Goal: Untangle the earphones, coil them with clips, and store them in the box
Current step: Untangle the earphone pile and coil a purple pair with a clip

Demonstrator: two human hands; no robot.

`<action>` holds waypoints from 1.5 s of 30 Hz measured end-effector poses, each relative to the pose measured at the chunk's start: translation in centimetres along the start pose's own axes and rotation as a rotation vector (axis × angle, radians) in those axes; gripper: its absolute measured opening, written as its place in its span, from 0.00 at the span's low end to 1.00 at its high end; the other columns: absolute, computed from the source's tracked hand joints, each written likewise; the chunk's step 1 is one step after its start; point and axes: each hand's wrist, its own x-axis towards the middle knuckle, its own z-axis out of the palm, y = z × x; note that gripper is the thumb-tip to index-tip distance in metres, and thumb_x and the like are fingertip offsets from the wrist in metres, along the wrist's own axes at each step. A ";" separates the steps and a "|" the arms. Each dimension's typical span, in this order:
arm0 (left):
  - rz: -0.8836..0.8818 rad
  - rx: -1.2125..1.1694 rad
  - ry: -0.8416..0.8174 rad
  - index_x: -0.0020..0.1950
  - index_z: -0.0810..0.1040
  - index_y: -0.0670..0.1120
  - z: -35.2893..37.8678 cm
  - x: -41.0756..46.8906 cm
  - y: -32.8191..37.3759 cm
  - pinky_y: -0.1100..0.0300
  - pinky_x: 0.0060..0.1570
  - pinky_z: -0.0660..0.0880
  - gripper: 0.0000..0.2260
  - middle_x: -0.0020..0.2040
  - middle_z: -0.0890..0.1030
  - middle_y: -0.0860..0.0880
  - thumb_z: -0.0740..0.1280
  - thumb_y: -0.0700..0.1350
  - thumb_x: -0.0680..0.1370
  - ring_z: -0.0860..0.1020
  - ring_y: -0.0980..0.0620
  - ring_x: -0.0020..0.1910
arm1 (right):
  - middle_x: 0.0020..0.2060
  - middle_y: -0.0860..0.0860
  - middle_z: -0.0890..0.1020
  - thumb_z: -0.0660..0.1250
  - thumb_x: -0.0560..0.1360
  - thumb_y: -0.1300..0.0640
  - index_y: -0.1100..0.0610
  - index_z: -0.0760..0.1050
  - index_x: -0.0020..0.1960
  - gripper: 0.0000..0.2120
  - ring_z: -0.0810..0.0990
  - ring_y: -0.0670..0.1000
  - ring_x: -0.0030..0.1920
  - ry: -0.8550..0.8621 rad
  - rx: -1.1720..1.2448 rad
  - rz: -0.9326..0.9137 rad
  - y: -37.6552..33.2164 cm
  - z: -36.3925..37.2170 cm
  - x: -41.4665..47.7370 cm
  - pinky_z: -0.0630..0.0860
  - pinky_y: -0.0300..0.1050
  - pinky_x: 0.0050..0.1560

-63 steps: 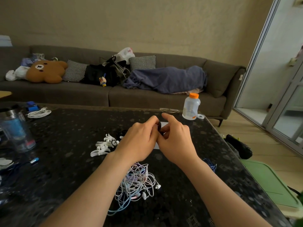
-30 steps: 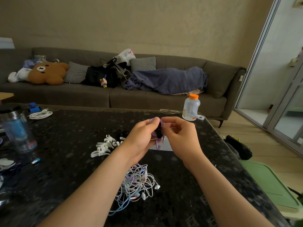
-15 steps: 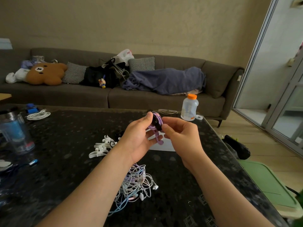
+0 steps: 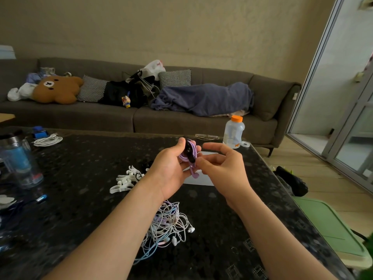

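Left hand: raised over the table, thumb and fingers curled round the purple earphones, gripping them firmly.
Purple earphones: wound in a small coil, held in the left hand above the table – one end with an earbud hangs down under the coil.
Black clip: sits across the coil, between the left thumb and the fingers.
Right hand: just beside the coil; the thumb tip lies against its lower right side, the index finger is stretched out free above. If it really pinches the cord, I cannot tell.
Tangled earphones: a loose heap of white, lilac and light blue cords on the table, under the left forearm.
White clips: a small pile left of the left wrist, lying on the table.
White flat object: on the table below both hands; if it is a box or paper is not clear.
Bottle: orange cap, at the far right edge – a small orange print on the label, too small to read.
Tumbler: blue, at the left edge; a red mark low on it, blurred.
White cable: coiled, far left.
Sofa: behind the table, with a bear cushion and a blue blanket.
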 end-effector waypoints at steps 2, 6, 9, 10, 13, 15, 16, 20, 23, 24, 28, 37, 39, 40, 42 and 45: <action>-0.007 0.007 -0.008 0.63 0.84 0.44 0.0 0.0 0.1 0.45 0.54 0.78 0.21 0.56 0.88 0.44 0.57 0.56 0.88 0.86 0.44 0.53 | 0.42 0.46 0.89 0.75 0.77 0.65 0.51 0.80 0.61 0.16 0.88 0.47 0.46 -0.001 0.008 0.010 0.0 0.1 0.1 0.85 0.49 0.55; -0.013 -0.017 -0.024 0.64 0.84 0.42 0.1 -0.1 0.1 0.44 0.52 0.75 0.23 0.59 0.87 0.42 0.57 0.57 0.88 0.83 0.43 0.53 | 0.45 0.46 0.89 0.76 0.76 0.66 0.50 0.83 0.59 0.15 0.89 0.46 0.47 0.003 0.047 0.022 0.0 0.1 0.1 0.85 0.46 0.54; -0.031 -0.071 -0.026 0.66 0.84 0.42 0.2 -0.2 0.1 0.44 0.50 0.77 0.22 0.64 0.84 0.37 0.59 0.57 0.87 0.81 0.40 0.54 | 0.50 0.46 0.89 0.75 0.77 0.66 0.52 0.82 0.65 0.18 0.88 0.45 0.49 0.014 0.070 0.022 0.0 0.1 0.3 0.86 0.45 0.53; -0.036 -0.080 -0.029 0.67 0.84 0.43 0.1 -0.2 0.2 0.44 0.51 0.78 0.22 0.65 0.83 0.37 0.60 0.57 0.87 0.81 0.40 0.55 | 0.51 0.46 0.88 0.74 0.78 0.66 0.52 0.82 0.66 0.19 0.88 0.45 0.49 0.001 0.082 0.026 -0.1 0.1 0.3 0.86 0.45 0.52; -0.038 -0.100 -0.023 0.67 0.84 0.44 0.0 -0.1 0.1 0.45 0.53 0.80 0.21 0.64 0.84 0.39 0.60 0.57 0.87 0.82 0.41 0.60 | 0.52 0.45 0.89 0.70 0.81 0.66 0.52 0.83 0.67 0.17 0.88 0.49 0.52 -0.077 0.086 0.034 -0.1 0.2 0.3 0.86 0.49 0.55; -0.034 -0.119 -0.013 0.67 0.84 0.45 -0.1 0.1 0.0 0.45 0.58 0.81 0.21 0.65 0.84 0.40 0.62 0.57 0.86 0.82 0.41 0.63 | 0.51 0.47 0.89 0.69 0.82 0.65 0.52 0.83 0.66 0.16 0.87 0.57 0.53 -0.101 0.096 0.042 -0.2 0.3 0.2 0.86 0.54 0.57; -0.032 -0.123 -0.008 0.67 0.84 0.45 -0.2 0.2 0.0 0.44 0.62 0.80 0.21 0.65 0.84 0.41 0.62 0.57 0.86 0.81 0.40 0.64 | 0.51 0.49 0.89 0.68 0.83 0.65 0.52 0.84 0.66 0.15 0.86 0.61 0.55 -0.104 0.110 0.050 -0.3 0.3 0.2 0.85 0.57 0.58; -0.031 -0.132 -0.007 0.67 0.85 0.45 -0.1 0.1 0.0 0.42 0.67 0.78 0.21 0.65 0.84 0.40 0.62 0.57 0.86 0.81 0.39 0.65 | 0.49 0.55 0.89 0.67 0.84 0.62 0.52 0.86 0.61 0.11 0.84 0.68 0.55 -0.102 0.154 0.073 -0.3 0.2 0.1 0.84 0.60 0.60; -0.020 -0.146 -0.027 0.61 0.88 0.44 -0.1 0.0 0.1 0.42 0.64 0.77 0.22 0.62 0.86 0.42 0.60 0.57 0.87 0.82 0.40 0.62 | 0.48 0.60 0.88 0.70 0.83 0.59 0.54 0.87 0.58 0.08 0.84 0.69 0.52 -0.099 0.185 0.041 -0.6 0.4 -0.1 0.83 0.61 0.57; -0.015 -0.149 -0.043 0.58 0.89 0.44 0.0 -0.1 0.1 0.43 0.60 0.77 0.23 0.60 0.86 0.42 0.59 0.57 0.87 0.82 0.41 0.58 | 0.47 0.58 0.89 0.70 0.83 0.59 0.55 0.86 0.58 0.07 0.86 0.65 0.50 -0.076 0.193 0.029 -0.7 0.5 -0.2 0.84 0.58 0.57; 0.005 -0.102 -0.066 0.58 0.87 0.43 0.3 -0.2 0.1 0.46 0.52 0.75 0.23 0.50 0.87 0.43 0.59 0.57 0.87 0.81 0.43 0.51 | 0.44 0.52 0.89 0.72 0.82 0.61 0.58 0.85 0.56 0.05 0.89 0.52 0.47 0.045 0.204 0.008 -0.9 0.9 -0.3 0.86 0.49 0.54; -0.027 -0.063 -0.031 0.64 0.85 0.44 0.2 0.3 -0.1 0.44 0.56 0.76 0.23 0.54 0.86 0.42 0.63 0.61 0.84 0.78 0.40 0.55 | 0.41 0.50 0.88 0.76 0.79 0.58 0.55 0.85 0.51 0.03 0.87 0.44 0.41 0.088 0.277 0.132 -0.7 0.9 0.1 0.79 0.43 0.50; -0.026 -0.049 -0.011 0.66 0.84 0.44 0.2 0.3 -0.1 0.44 0.58 0.77 0.23 0.55 0.87 0.43 0.63 0.61 0.84 0.81 0.42 0.56 | 0.43 0.50 0.88 0.75 0.78 0.61 0.56 0.84 0.53 0.05 0.86 0.44 0.42 0.073 0.268 0.135 -0.6 0.9 0.1 0.78 0.42 0.50; -0.021 -0.040 -0.004 0.66 0.84 0.45 0.2 0.3 -0.2 0.44 0.61 0.77 0.23 0.56 0.88 0.43 0.63 0.61 0.84 0.82 0.42 0.57 | 0.44 0.51 0.88 0.74 0.77 0.63 0.56 0.83 0.54 0.07 0.86 0.45 0.44 0.060 0.247 0.129 -0.6 1.0 0.2 0.78 0.41 0.50; -0.011 -0.026 -0.002 0.65 0.84 0.45 0.4 0.2 -0.1 0.43 0.68 0.75 0.23 0.58 0.87 0.42 0.62 0.61 0.85 0.83 0.41 0.61 | 0.46 0.49 0.88 0.72 0.76 0.66 0.54 0.81 0.57 0.13 0.86 0.44 0.47 0.034 0.172 0.088 -0.4 1.1 0.1 0.79 0.35 0.46; 0.000 -0.043 -0.036 0.66 0.84 0.44 0.7 0.1 0.1 0.46 0.71 0.73 0.24 0.61 0.87 0.42 0.61 0.61 0.85 0.83 0.43 0.64 | 0.52 0.44 0.86 0.75 0.76 0.60 0.48 0.77 0.61 0.17 0.84 0.43 0.54 0.005 -0.011 0.027 0.5 1.6 0.1 0.79 0.37 0.52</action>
